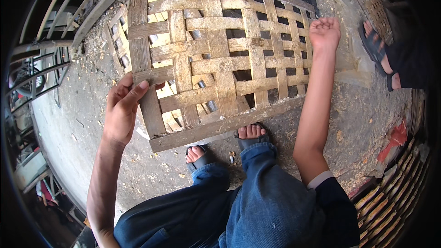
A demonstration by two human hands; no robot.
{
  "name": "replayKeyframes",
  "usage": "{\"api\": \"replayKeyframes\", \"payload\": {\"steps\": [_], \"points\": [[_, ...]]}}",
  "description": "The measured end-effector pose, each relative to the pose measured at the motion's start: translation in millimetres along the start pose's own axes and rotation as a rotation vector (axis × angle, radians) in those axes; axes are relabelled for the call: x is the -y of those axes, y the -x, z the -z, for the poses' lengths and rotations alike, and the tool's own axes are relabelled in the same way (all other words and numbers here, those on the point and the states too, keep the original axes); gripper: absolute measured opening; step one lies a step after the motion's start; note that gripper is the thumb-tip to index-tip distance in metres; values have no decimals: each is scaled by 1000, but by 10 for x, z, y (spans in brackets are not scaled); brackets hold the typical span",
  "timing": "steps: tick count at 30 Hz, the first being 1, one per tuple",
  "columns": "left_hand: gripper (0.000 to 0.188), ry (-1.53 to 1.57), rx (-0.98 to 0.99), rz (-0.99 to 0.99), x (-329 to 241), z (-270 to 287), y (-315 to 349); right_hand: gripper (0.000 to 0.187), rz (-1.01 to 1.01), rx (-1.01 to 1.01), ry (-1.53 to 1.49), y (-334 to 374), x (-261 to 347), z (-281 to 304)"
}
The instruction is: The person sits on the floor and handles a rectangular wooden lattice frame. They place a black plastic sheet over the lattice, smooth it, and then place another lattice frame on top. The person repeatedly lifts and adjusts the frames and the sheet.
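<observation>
A rectangular woven bamboo tray (216, 66) with wooden edge strips is tilted in front of me, pale crumbs clinging to its slats. My left hand (124, 103) grips its left edge, thumb on top and fingers passing behind the frame. At the far right edge is my right hand (325, 34), its fingers curled in a loose fist, palm side showing. Nothing shows inside that fist, and its side meets or overlaps the tray's edge. Through the gaps and past the left side, another woven tray (120, 39) is partly visible underneath.
The concrete floor (87, 110) is strewn with crumbs. Another person's sandalled foot (379, 48) is at the upper right, beside a woven panel (374, 9). Ridged slats (390, 202) lie at lower right near a red scrap (392, 140). Metal frames (39, 80) stand at left.
</observation>
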State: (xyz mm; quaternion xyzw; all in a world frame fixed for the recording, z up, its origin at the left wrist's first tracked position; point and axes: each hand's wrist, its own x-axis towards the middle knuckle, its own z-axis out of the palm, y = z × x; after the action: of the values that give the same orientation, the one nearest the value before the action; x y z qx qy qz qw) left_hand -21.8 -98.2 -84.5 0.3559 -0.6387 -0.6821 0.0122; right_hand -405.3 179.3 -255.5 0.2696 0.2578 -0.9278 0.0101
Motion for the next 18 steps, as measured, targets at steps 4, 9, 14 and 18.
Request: {"api": "replayKeyframes", "payload": {"steps": [4,9,14,18], "points": [[30,32,8,-23,10,-17,-2,31,273,182,530,483,-375,-299],[37,-61,46,-53,-17,0,7,53,697,820,1739,1204,-898,-665],[37,-98,35,-51,-49,9,63,54,678,844,2070,1507,-1168,-1029],[36,-83,53,-38,-52,-14,21,51,431,771,1951,1439,-1178,-1057]]}}
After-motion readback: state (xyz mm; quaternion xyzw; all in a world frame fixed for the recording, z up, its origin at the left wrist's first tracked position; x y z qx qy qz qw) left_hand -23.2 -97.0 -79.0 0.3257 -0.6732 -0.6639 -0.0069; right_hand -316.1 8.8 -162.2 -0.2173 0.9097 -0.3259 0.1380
